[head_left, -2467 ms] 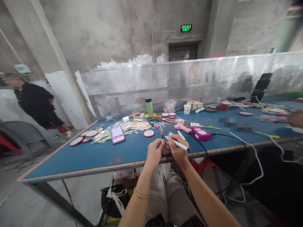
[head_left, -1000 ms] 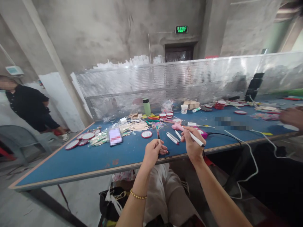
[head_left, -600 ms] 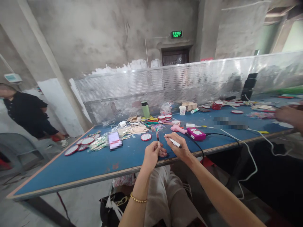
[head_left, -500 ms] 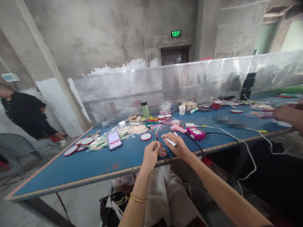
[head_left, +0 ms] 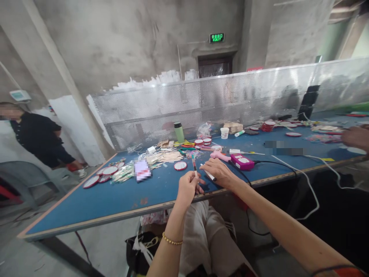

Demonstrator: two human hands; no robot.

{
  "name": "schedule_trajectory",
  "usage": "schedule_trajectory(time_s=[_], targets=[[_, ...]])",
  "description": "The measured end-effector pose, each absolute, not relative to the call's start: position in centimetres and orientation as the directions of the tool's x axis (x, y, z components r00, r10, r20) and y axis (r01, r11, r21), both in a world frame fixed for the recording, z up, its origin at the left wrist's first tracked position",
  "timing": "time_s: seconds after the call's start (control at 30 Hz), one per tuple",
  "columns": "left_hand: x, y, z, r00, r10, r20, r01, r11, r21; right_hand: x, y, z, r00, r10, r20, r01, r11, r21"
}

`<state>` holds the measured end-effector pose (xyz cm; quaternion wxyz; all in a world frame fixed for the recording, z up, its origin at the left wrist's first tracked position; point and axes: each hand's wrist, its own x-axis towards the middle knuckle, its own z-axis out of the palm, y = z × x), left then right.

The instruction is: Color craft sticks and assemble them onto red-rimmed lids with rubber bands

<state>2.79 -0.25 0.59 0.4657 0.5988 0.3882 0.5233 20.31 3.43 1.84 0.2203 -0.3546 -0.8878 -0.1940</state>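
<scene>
My left hand (head_left: 188,186) is closed near the front edge of the table, pinching a thin stick (head_left: 195,168) upright. Red, dark and greenish patches show along that stick. Beside it, my right hand (head_left: 218,172) is bent palm down close to the tabletop, its fingers over a white pen (head_left: 208,173) with a black end. Part of the pen is hidden under the fingers. Just beyond my hands lie a round white disc with a red rim (head_left: 180,166) and a scatter of small coloured bits (head_left: 193,154).
On the blue table (head_left: 95,209) are pale wooden sticks (head_left: 170,156), red-rimmed discs (head_left: 110,170), a green bottle (head_left: 179,133), a paper cup (head_left: 224,133) and a magenta box (head_left: 242,162) with a cable. A perforated metal screen (head_left: 161,107) stands behind. Another person's hand (head_left: 356,137) is at right.
My right hand has lowered and turned palm down, covering more of the pen. My left hand still holds the stick. The whole view has shifted slightly.
</scene>
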Motion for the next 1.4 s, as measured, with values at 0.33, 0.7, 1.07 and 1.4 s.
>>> schedule_trajectory(time_s=[0.33, 0.7, 1.07, 1.4], targets=[[2.7, -0.3, 0.6, 0.152, 0.950, 0.271, -0.015, -0.272, 0.962, 19.6, 3.4, 1.8, -0.680, 0.543, 0.493, 0.709, 0.658, 0.253], [2.9, -0.3, 1.1, 0.115, 0.968, 0.225, -0.014, -0.224, 0.974, 19.4, 4.8, 2.1, -0.763, 0.551, 0.338, 0.646, 0.634, 0.425], [3.1, 0.1, 0.5, 0.113, 0.966, 0.232, -0.062, -0.227, 0.972, 21.7, 5.5, 3.2, -0.732, 0.528, 0.431, 0.675, 0.649, 0.350], [3.2, -0.4, 0.5, 0.060, 0.962, 0.265, -0.056, -0.262, 0.964, 17.3, 1.9, 2.6, -0.444, 0.836, 0.322, 0.894, 0.388, 0.226]])
